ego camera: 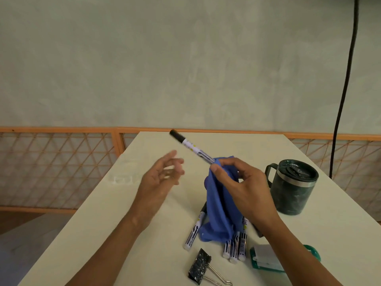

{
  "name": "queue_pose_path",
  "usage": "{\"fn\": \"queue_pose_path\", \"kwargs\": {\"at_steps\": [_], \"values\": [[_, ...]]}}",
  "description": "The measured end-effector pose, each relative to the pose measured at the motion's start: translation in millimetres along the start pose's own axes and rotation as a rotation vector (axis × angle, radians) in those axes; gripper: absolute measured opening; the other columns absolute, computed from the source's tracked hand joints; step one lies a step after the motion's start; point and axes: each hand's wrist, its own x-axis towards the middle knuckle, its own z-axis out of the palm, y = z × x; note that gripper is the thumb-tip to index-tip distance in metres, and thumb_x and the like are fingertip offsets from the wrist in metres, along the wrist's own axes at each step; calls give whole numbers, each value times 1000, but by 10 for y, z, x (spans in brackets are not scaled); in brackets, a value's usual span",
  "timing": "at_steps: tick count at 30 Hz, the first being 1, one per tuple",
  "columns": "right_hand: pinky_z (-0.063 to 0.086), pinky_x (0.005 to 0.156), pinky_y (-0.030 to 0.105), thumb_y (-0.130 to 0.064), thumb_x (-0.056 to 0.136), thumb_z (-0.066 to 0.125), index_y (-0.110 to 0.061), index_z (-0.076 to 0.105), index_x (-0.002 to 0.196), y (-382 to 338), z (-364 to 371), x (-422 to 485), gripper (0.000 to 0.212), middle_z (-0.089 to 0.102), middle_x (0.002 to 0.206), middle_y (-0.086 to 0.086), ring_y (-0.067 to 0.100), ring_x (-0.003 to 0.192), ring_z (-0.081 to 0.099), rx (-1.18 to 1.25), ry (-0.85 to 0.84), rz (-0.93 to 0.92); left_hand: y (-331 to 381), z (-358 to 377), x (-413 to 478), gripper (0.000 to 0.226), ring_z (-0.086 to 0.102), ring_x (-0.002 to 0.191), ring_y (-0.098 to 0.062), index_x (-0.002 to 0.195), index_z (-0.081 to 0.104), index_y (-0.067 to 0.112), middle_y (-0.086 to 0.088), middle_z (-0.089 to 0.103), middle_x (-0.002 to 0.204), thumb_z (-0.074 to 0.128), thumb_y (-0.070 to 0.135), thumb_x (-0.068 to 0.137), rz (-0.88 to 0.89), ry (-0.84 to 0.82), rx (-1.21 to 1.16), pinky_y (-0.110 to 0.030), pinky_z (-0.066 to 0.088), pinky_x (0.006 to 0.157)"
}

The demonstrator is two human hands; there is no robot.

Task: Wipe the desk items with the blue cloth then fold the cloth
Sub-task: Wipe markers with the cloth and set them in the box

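My table (103, 223) was pale and plain, its far edge near an orange lattice rail (57, 168). Behind it rose a grey-green wall (144, 58), and a black cable (346, 79) hung down at my right.

**Matt Board, Soft Cloth, Touches of Bright Metal**

The surface (226, 141) is a pale cream board, smooth and matt. The blue cloth (218, 203) is thin, soft fabric, matt, falling in loose folds. The marker (192, 146) has a smooth plastic barrel with a printed label and a black cap. The mug (292, 195) is dark green with a mottled finish and a brushed metal band under its black plastic lid. The binder clip (199, 265) is black speckled with white, with bright wire handles. The wall (144, 58) looks like rough, matt plaster. The railing (61, 130) looks like orange-painted wood.
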Motion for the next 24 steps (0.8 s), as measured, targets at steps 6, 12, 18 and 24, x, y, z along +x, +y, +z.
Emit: {"fn": "queue_pose_path", "kwargs": {"at_steps": [6,12,18,24], "values": [[51,75,14,-46,92,78,-39,81,109,8,84,-34,18,77,101,-20,5,90,70,75,138,33,-58,211,-134,46,77,100,-20,117,80,26,1,81,109,95,36,75,31,-31,119,-34,60,97],[61,87,31,-42,93,78,-37,79,113,-34,155,-47,21,77,107,-22,7,103,73,109,157,-14,-98,381,-259,35,76,99,-12,105,80,28,11,81,102,97,40,76,81,-110,282,-33,59,93],[63,88,44,-37,94,80,-30,80,113,-54,23,-11,20,80,107,-10,13,103,75,169,237,-27,-186,301,-176,18,77,107,-16,121,76,19,6,81,112,65,13,107,72,-106,215,-42,60,100],[54,74,19,-31,95,79,-29,79,115,-111,52,-15,20,78,96,-14,4,84,72,164,263,-95,-182,411,-208,32,67,128,-14,142,60,31,11,69,136,42,20,118,39,-229,200,-46,54,109]]}}
